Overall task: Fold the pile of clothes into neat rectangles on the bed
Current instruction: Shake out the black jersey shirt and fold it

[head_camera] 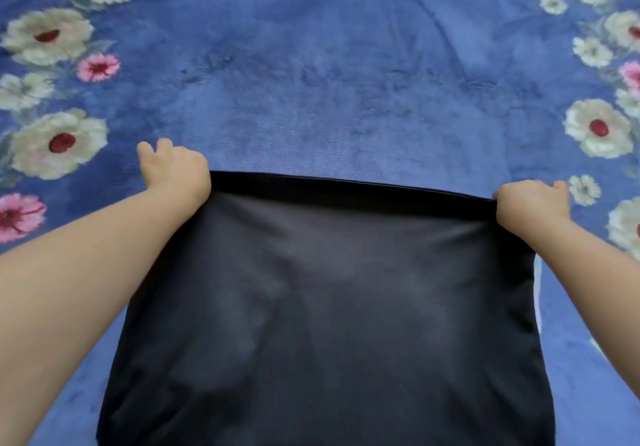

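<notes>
A dark navy, almost black garment (325,307) stretches wide from the bottom of the view up to a straight far edge across the middle. My left hand (175,168) grips the far left corner of that edge, fingers curled over the cloth. At the far right corner my right hand (531,201) grips the same edge. The cloth is pulled taut between the two hands and shows soft wrinkles lower down. Its lower part runs out of the frame.
The bed is covered by a blue plush blanket (329,82) with white and pink flowers along both sides (57,144) (597,127). A strip of pale fabric (538,293) shows at the garment's right edge.
</notes>
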### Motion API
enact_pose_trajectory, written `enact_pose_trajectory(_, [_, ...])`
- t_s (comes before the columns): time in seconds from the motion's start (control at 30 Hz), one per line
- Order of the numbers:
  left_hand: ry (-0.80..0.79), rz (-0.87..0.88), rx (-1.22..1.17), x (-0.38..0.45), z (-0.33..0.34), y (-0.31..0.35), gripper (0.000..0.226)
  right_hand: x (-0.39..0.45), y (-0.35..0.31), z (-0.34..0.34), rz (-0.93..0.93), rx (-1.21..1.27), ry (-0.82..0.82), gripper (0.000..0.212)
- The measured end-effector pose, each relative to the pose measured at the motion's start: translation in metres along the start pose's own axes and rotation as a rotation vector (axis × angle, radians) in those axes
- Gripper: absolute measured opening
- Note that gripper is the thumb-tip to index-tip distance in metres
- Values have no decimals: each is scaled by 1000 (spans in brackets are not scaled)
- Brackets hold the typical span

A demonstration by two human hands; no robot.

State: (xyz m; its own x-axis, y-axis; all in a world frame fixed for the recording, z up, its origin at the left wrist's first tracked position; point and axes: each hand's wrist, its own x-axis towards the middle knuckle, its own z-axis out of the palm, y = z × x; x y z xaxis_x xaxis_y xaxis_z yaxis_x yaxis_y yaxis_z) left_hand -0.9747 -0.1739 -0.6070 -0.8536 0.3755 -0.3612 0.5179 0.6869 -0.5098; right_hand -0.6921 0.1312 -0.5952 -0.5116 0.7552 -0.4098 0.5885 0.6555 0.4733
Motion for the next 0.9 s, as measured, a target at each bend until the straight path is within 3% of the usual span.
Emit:
enact_pose_trajectory(0.2, [32, -36, -98, 15, 13, 14, 25, 16, -12, 12, 109, 109, -25, 28])
enact_pose_trajectory(0.4, [296, -112, -469, 4, 20, 18, 37, 13, -22, 22, 255, 460, 78, 35])
enact_pose_trajectory(0.5, [495, 87, -576, -10, 23, 23, 43, 1, -21, 33, 222, 592, 316, 50])
enact_pose_trajectory(0.6, [618, 382, -603, -40, 27, 45, 44, -30, -33, 51, 29, 600, 518, 53])
enact_pose_trajectory(0.77, [517, 586, -545, -102, 50, 92, 55, -97, -74, 75, -201, 552, 488, 56])
enact_pose_trajectory(0.9, [360, 563, -440, -115, 69, 105, 59, -107, -62, 97, -77, 515, 214, 73])
